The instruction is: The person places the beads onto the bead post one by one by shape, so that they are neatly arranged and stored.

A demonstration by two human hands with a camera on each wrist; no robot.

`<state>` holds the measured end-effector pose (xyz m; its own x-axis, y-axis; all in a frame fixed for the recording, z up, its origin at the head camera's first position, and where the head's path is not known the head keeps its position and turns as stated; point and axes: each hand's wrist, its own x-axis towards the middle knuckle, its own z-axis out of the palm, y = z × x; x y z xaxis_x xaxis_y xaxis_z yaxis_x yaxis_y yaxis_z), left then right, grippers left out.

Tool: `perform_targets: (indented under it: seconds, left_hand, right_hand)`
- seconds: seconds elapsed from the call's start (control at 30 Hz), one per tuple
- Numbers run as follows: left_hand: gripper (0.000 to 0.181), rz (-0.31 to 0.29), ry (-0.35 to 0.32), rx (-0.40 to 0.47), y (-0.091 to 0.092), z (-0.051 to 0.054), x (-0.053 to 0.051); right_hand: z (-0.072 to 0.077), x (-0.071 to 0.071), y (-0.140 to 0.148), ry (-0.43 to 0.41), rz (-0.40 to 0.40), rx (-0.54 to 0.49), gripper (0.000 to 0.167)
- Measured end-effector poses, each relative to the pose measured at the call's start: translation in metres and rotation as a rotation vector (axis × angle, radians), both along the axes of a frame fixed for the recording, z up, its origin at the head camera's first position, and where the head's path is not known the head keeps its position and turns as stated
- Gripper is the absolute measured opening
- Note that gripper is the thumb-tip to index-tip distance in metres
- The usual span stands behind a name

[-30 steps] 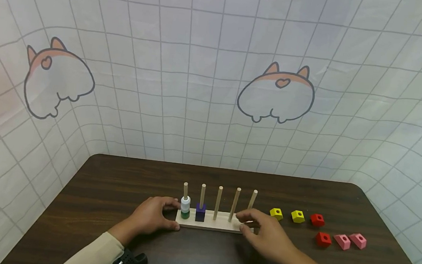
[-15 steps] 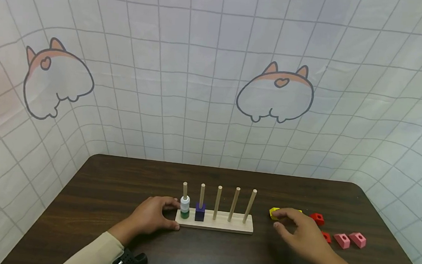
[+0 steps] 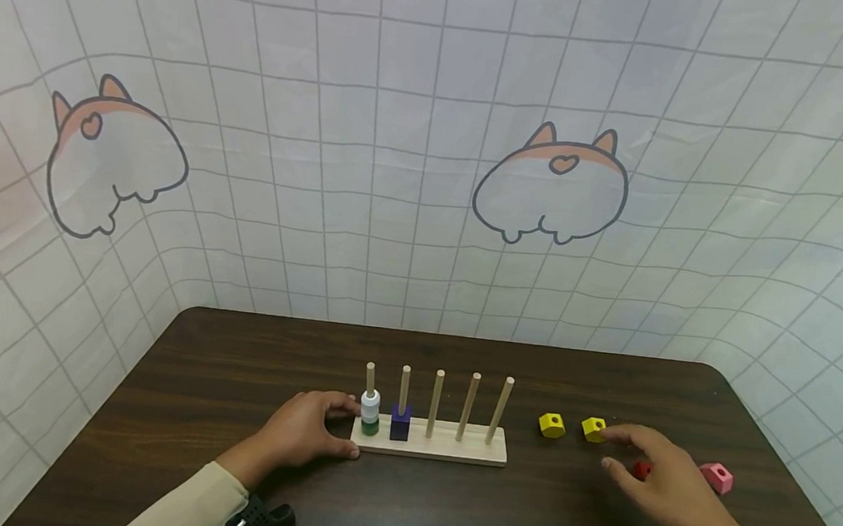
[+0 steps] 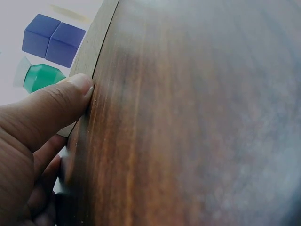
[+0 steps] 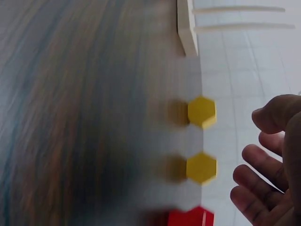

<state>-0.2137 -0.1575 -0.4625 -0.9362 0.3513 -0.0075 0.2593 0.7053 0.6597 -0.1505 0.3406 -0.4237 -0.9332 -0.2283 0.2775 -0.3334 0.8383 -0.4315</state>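
A pale wooden peg board (image 3: pixel 451 443) with several upright pegs lies on the table. My left hand (image 3: pixel 305 428) grips its left end, thumb along the front edge and fingers behind. White and green beads (image 3: pixel 370 413) sit on the leftmost peg; two dark blue blocks (image 4: pixel 54 40) are on the second. My right hand (image 3: pixel 662 480) hovers over the loose blocks at the right, fingers loosely bent and apart, holding nothing. A red block (image 3: pixel 642 469) shows between its thumb and fingers. Two yellow blocks (image 3: pixel 552 426) lie to its left, and a pink block (image 3: pixel 716 478) shows behind it.
The dark wood table (image 3: pixel 270 358) ends at a white grid-patterned curtain (image 3: pixel 321 204) at the back. A black strap device (image 3: pixel 259 523) sits at the left wrist. My right hand hides some of the loose red and pink blocks.
My right hand has moved right from the peg board's right end, past the yellow blocks, to above the red and pink ones. My left hand stays on the board.
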Motion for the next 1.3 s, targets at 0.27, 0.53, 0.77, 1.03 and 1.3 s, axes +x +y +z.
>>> perform_targets:
  seconds: [0.27,0.53,0.77,1.03,1.3]
  left_hand:
    - [0.054,0.007,-0.007,-0.018,0.001,0.002,0.001]
    - [0.055,0.005,-0.011,-0.01,0.001,0.002,0.001]
    - [0.054,-0.003,-0.006,-0.01,0.0,0.002,0.001]
    - [0.054,-0.015,0.002,0.001,0.001,0.002,0.002]
    - [0.054,-0.015,-0.005,0.004,-0.001,0.002,0.001]
  right_hand:
    - [-0.009,0.006,0.028,-0.035,-0.047,0.014,0.038]
    - [-0.015,0.008,0.043,-0.088,-0.051,0.011,0.039]
    - [-0.018,0.008,0.05,-0.112,-0.052,0.035,0.038]
    - [-0.021,0.006,0.052,-0.168,-0.068,0.028,0.038]
    - [-0.025,0.003,0.051,-0.101,-0.052,0.03,0.033]
